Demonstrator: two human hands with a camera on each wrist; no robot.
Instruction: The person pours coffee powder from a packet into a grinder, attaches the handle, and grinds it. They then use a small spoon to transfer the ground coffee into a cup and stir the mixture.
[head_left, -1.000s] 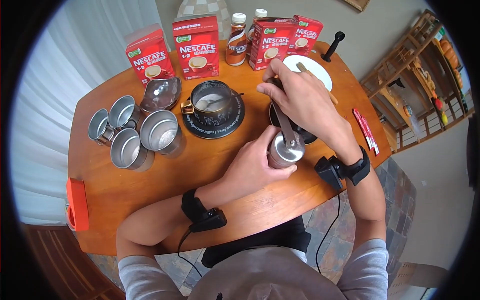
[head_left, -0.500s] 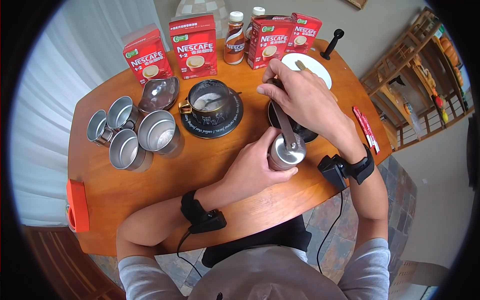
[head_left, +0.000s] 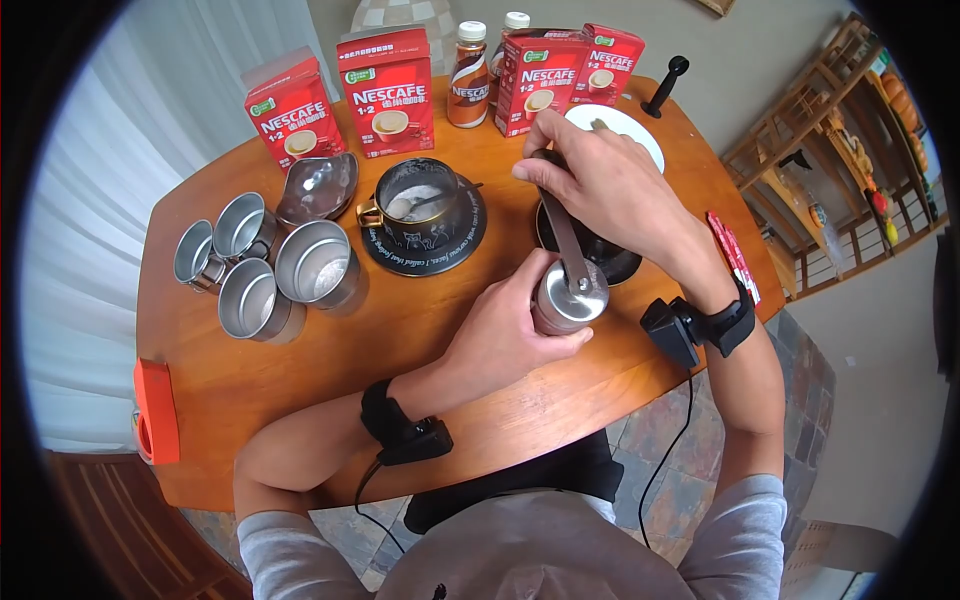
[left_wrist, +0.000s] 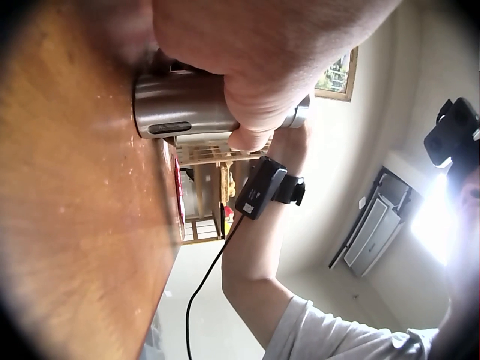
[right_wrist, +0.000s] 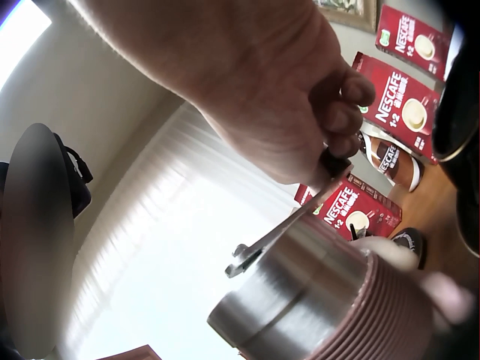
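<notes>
A metal hand coffee grinder (head_left: pixel 572 305) stands upright on the wooden table near its front edge. My left hand (head_left: pixel 500 325) grips its body, thumb and fingers wrapped round the sides. In the left wrist view its lower body (left_wrist: pixel 180 105) has a dark slot near the base; the right wrist view shows a ribbed band (right_wrist: pixel 382 315) below the shiny top. My right hand (head_left: pixel 615 190) holds the far end of the crank handle (head_left: pixel 566 235), curled over its knob, which is mostly hidden. Under that hand is a black cup (head_left: pixel 618 265), partly covered.
Left of the hands, a black cup (head_left: pixel 415 225) with white powder and a spoon sits on a black saucer (head_left: pixel 425 262). Several metal cups (head_left: pixel 318 262) and a dark bowl (head_left: pixel 318 190) stand further left. Nescafe boxes (head_left: pixel 385 95), bottles (head_left: pixel 468 75) and a white plate (head_left: pixel 645 140) line the back.
Both hands keep their hold on the grinder and crank, which points nearly the same way. My right wrist and forearm have shifted slightly to the right.
</notes>
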